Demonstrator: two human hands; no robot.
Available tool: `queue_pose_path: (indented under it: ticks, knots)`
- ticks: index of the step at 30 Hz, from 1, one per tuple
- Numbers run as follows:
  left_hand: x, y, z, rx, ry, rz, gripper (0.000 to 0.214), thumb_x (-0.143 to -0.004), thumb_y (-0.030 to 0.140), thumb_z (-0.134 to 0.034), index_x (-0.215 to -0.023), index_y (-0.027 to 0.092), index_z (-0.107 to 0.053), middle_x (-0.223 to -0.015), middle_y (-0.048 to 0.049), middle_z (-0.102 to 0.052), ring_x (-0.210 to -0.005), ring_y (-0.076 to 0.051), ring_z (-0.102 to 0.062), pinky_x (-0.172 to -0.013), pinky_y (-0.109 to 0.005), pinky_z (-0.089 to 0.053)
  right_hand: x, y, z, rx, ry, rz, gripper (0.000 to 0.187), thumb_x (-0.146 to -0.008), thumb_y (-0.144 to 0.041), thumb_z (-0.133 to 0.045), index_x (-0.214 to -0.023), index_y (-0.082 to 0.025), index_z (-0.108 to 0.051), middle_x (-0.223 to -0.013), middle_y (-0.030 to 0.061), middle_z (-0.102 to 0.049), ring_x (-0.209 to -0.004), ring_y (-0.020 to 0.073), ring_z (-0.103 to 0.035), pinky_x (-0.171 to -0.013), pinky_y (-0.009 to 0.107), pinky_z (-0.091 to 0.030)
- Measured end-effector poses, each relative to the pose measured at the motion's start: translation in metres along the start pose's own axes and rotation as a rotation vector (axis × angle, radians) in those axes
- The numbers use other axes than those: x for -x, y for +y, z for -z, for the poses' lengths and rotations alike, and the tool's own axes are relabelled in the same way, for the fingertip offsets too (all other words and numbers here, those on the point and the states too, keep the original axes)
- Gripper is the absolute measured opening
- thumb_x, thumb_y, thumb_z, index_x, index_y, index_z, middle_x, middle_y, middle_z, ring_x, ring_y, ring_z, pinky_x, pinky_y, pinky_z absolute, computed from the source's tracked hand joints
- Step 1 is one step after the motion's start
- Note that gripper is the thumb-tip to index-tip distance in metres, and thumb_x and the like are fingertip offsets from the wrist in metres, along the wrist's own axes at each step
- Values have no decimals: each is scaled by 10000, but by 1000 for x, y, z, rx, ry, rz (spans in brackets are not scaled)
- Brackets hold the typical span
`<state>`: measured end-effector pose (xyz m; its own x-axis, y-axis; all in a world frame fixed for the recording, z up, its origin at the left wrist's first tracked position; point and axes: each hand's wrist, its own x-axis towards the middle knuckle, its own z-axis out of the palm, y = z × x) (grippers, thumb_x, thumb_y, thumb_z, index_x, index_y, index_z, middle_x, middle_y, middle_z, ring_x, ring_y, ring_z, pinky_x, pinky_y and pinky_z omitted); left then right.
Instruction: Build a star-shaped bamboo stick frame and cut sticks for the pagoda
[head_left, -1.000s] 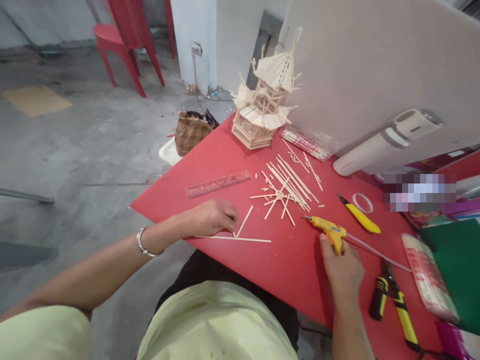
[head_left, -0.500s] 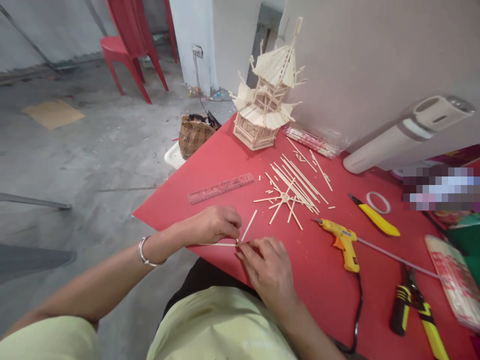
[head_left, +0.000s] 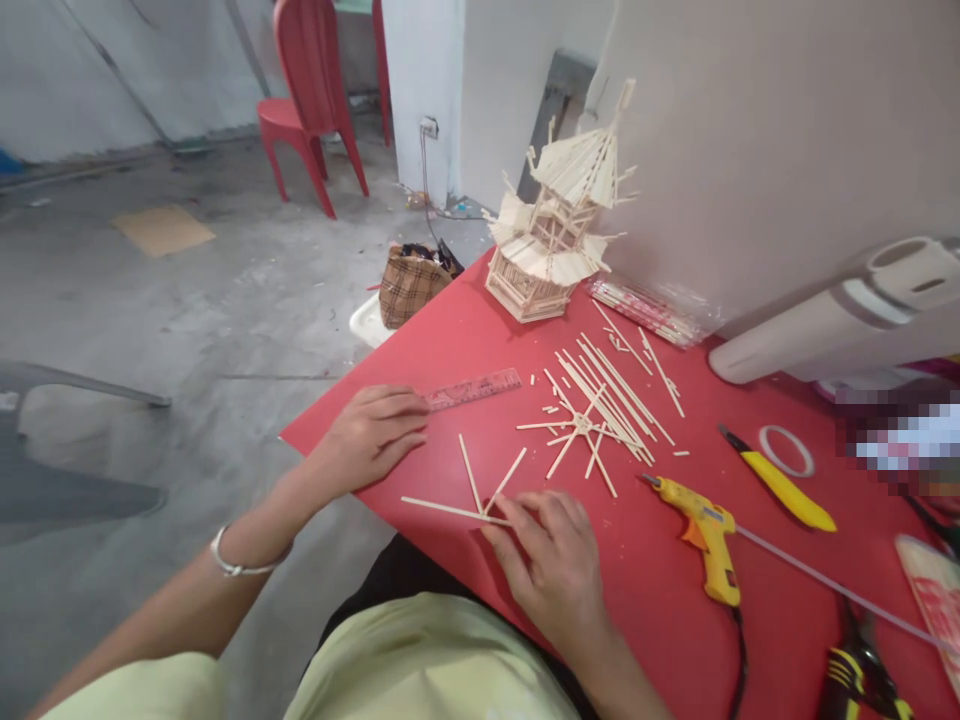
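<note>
Three thin wooden sticks meet near one end on the red table, one lying long to the left and two fanning away from me. My right hand pinches the right end of this joined piece between thumb and fingers. My left hand is off the sticks, its fingers stretched out over the left end of a clear ruler; that end is hidden beneath them. Beyond my right hand lies a star-shaped stick frame, with a row of loose sticks behind it.
A stick-built pagoda model stands at the back corner of the red table. To the right lie a yellow glue gun, a yellow cutter knife, a tape roll and black-yellow pliers. A white tube leans behind.
My left hand has left the stick joint and moved left and away from me to the ruler, uncovering the joined sticks. My right hand keeps its pinch. The camera view has shifted.
</note>
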<state>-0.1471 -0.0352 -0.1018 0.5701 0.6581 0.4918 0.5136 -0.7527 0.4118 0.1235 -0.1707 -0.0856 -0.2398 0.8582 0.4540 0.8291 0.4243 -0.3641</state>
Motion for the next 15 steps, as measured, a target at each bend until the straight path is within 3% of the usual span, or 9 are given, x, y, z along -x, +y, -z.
queue_pose_path:
  ticks: [3, 5, 10, 15]
  knots:
    - [20, 0, 8, -50, -38, 90, 253, -981, 298, -591, -1166, 223, -746, -1267, -86, -723, -1200, -257, -654, -1079, -454, -497, -30, 20, 9, 24, -14, 36, 216, -997, -252, -566, -1147, -197, -711, -980, 85, -712, -899, 209, -622, -833, 369, -477]
    - [30, 7, 8, -78, -54, 112, 293, -993, 315, -572, -1222, 216, -727, -1300, -92, -710, -1229, -264, -646, -1113, -465, -477, -60, 37, 8, 84, -90, 64, 257, -1009, -229, -513, -1162, -199, -718, -1065, 92, -734, -1001, 236, -638, -906, 396, -472]
    - [49, 29, 1, -135, -8, 150, 318, -998, 318, -565, -1272, 223, -694, -1317, -94, -701, -1274, -276, -623, -1149, -497, -437, -125, 65, -21, 144, -339, 94, 375, -1014, -185, -442, -1324, -195, -654, -1366, 90, -667, -1246, 251, -600, -1046, 436, -430]
    - [74, 51, -9, -115, 122, 191, 533, -946, 354, -665, -1448, 235, -531, -1303, -126, -701, -1242, -266, -643, -1150, -503, -438, -131, 63, -48, 117, -388, 134, 359, -1033, -254, -432, -1282, -189, -681, -1379, 93, -661, -1285, 259, -589, -1063, 443, -427]
